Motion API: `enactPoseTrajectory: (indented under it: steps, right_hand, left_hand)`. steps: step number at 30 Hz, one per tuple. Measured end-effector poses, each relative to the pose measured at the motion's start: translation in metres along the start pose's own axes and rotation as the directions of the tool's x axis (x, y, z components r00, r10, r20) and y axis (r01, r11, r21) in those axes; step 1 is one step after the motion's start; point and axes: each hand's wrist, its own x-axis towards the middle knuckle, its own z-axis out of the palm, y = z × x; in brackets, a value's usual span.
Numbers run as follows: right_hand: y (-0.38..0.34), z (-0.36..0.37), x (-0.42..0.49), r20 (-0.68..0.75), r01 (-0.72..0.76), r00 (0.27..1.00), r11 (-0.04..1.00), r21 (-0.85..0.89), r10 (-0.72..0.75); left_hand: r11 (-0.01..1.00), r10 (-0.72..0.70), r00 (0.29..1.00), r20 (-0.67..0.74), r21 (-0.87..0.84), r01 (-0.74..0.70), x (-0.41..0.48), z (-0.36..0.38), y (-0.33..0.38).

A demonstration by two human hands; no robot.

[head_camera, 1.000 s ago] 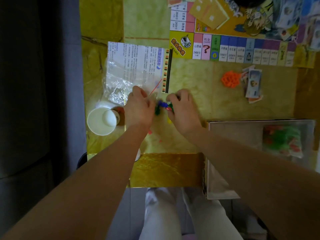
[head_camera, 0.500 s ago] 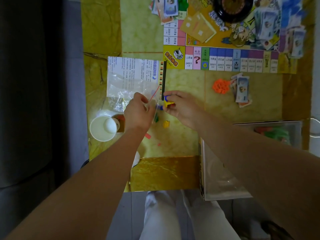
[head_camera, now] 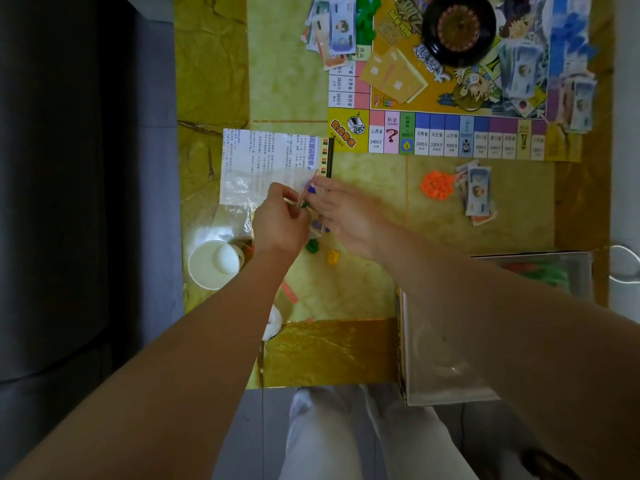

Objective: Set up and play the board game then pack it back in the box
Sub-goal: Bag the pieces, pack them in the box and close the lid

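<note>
Fingers of my left hand [head_camera: 281, 221] pinch a clear bag [head_camera: 242, 199] by its red strip. My right hand [head_camera: 348, 214] is blurred; a blue piece [head_camera: 311, 189] sits at its fingertips, though I cannot tell if I'm gripping it. A green piece [head_camera: 311, 246] and a yellow piece [head_camera: 333, 257] lie just below, near the box [head_camera: 446, 355].

Colourful board [head_camera: 436, 136] lies flat; yellow pawn [head_camera: 333, 257] beside green pawn [head_camera: 312, 247].
</note>
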Motion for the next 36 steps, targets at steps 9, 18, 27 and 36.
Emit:
enactPoseTrajectory:
  steps: [9, 18, 27, 36]
  right_hand:
    - [0.021, -0.032, -0.007, -0.228, -0.024, 0.925, 0.554, -0.832, -0.303]
    - [0.069, -0.035, 0.005, -0.167, -0.137, 0.963, 0.148, -0.979, -0.212]
    - [0.029, -0.011, 0.007, -0.155, 0.141, 0.956, 0.856, -0.497, -0.248]
    - [0.059, -0.033, 0.023, 0.001, 0.039, 0.915, 0.084, -0.996, -0.402]
  left_hand:
    - [0.995, -0.027, 0.989, -0.148, 0.094, 0.042, 0.010, -0.003, -0.011]
    - [0.997, -0.041, 0.993, -0.108, 0.056, 0.047, 0.010, 0.003, -0.024]
    - [0.998, -0.033, 0.998, -0.047, 0.054, 0.036, 0.007, 0.002, -0.023]
    - [0.998, -0.039, 0.998, -0.050, 0.041, 0.041, 0.010, 0.007, -0.031]
